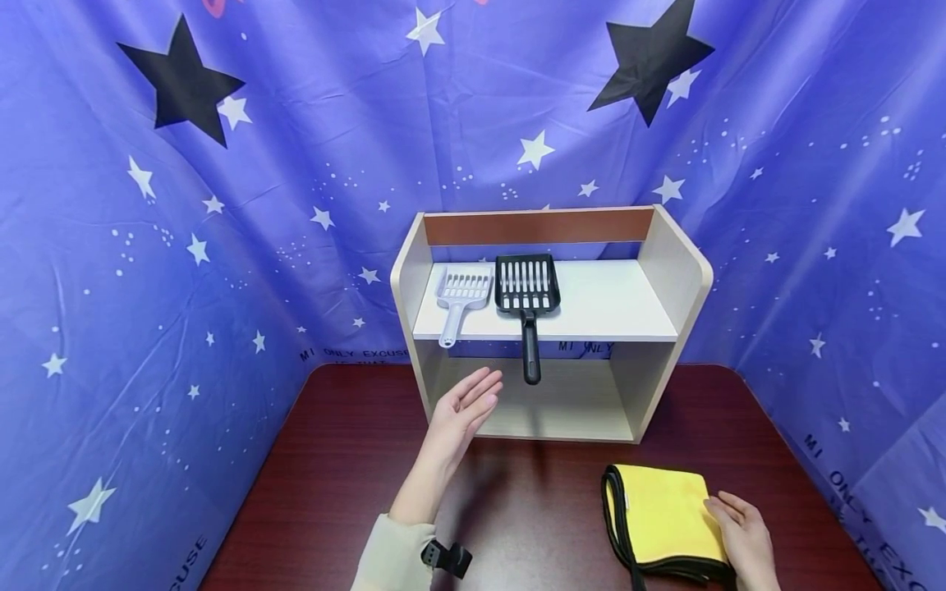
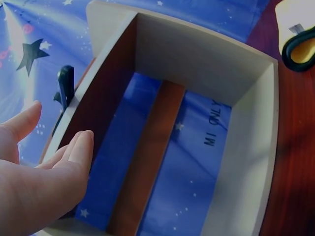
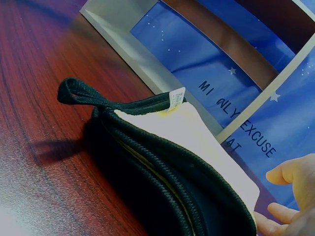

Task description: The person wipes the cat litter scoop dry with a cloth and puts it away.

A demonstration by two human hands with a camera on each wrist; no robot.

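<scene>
My left hand (image 1: 460,414) is raised in front of the low shelf, fingers fairly straight and together, holding nothing. In the left wrist view its thumb stands apart from the fingers (image 2: 78,152). On the shelf's upper board lie a pale grey slotted litter scoop (image 1: 464,287) and a larger black slotted litter scoop (image 1: 528,283), whose handle juts past the front edge. My right hand (image 1: 746,538) is at the right edge of a folded yellow cloth with black trim (image 1: 665,509). The right wrist view has its fingers by the cloth (image 3: 206,142), not curled round it; contact is unclear.
A two-tier wooden shelf (image 1: 665,283) stands at the back of the dark red table (image 1: 325,484). Blue star-printed curtains (image 1: 296,164) hang behind and on both sides. The cloth lies in front of the shelf, to the right.
</scene>
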